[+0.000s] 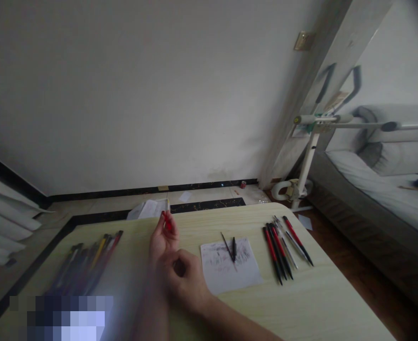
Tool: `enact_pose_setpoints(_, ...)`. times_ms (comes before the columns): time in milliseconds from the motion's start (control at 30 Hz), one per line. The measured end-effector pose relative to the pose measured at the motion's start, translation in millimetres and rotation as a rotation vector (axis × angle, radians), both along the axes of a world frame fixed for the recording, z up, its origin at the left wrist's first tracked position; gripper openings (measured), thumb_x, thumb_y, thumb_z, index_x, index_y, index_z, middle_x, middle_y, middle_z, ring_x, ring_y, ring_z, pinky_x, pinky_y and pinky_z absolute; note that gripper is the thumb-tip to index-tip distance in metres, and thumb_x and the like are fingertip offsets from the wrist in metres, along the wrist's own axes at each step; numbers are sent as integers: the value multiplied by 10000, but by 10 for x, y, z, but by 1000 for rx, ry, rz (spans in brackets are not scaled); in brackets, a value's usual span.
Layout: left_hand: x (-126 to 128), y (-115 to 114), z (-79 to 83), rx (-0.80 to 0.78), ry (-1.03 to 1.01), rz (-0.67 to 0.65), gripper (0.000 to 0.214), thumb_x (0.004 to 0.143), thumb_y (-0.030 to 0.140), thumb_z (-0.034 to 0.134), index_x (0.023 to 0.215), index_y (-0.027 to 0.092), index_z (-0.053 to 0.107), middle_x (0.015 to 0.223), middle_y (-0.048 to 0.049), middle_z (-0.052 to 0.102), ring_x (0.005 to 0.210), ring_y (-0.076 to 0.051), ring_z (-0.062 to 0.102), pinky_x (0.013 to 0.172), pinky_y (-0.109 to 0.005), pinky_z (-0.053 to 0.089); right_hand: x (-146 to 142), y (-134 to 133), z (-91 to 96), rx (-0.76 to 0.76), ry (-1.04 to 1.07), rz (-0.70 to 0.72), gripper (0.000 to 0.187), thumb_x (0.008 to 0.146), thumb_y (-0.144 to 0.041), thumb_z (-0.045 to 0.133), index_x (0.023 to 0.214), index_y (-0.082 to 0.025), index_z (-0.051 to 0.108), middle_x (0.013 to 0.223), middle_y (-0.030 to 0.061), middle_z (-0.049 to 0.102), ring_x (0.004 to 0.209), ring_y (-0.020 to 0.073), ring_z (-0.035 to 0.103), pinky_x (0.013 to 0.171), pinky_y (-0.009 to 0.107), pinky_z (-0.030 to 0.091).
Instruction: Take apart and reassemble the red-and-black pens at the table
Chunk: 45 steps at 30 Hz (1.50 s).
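Note:
My left hand (163,237) is raised over the light wooden table (329,303), fingers pinched on a red pen part (166,222) with a pale tip pointing up. My right hand (183,279) sits just below and right of it, fingers curled into a loose fist; what is inside it, if anything, is hidden. To the right lies a scribbled white sheet of paper (230,272) with a thin refill and a black pen piece (233,248) on it.
A row of several red and black pens (283,246) lies right of the paper. Another bundle of pens (88,265) lies at the table's left. A bed (382,189) and a white stand (306,166) are at the right; papers lie on the floor beyond the table.

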State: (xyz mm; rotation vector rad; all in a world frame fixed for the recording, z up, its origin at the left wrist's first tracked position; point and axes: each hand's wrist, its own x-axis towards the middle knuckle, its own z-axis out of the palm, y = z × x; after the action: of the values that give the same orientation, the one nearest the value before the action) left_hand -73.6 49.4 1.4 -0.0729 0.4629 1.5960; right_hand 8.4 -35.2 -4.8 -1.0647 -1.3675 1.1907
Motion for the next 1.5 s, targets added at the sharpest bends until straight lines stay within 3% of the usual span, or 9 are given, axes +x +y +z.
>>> enact_pose_setpoints(133,14,2,-19,70,22,-36,261,896,133,334,921,130,594,765,-36,681,616,-89,623,525,-180,497,-4,3,-4,-5,2,2,95,741,-183,514,703,-157,597,616,-16,560,535,86,448,501,193,340)
enact_pose_setpoints(300,-12,-2,-29,85,-19,-60,298,915,149,288,995,145,574,767,-47,672,550,-54,587,463,-129,451,5,4,11,-7,5,22,91,741,-182,512,718,-149,594,648,-2,573,556,91,462,514,197,355)
enact_pose_setpoints(600,-38,-60,35,172,-134,-155,325,934,201,230,1033,138,532,807,-50,666,589,-40,595,464,-91,453,-1,17,0,24,10,27,99,743,-169,500,723,-146,595,690,12,606,566,94,482,528,200,367)
enact_pose_setpoints(767,-34,-52,45,147,-148,-118,320,931,197,241,1001,134,547,762,-33,658,582,-37,599,499,-100,466,1,10,2,17,8,24,99,741,-165,499,723,-147,595,670,6,596,550,91,469,512,199,360)
enact_pose_setpoints(933,-14,-17,12,106,-69,-1,277,915,147,292,925,120,568,718,-14,658,567,-44,606,718,-223,501,2,1,-1,-1,1,20,94,738,-165,506,716,-146,595,660,3,590,556,92,469,515,200,361)
enact_pose_setpoints(1167,-27,-10,-16,135,-117,-27,308,926,197,281,882,120,576,705,-7,661,521,-30,590,786,-269,471,1,15,8,5,24,22,96,737,-142,495,705,-152,586,672,-2,597,565,89,480,525,195,362)
enact_pose_setpoints(1500,6,5,27,46,-49,28,280,910,168,322,789,115,569,674,-11,624,563,-38,595,641,-175,498,-16,15,-36,-11,30,21,81,721,-144,504,709,-152,584,643,-7,566,550,89,449,504,193,345)
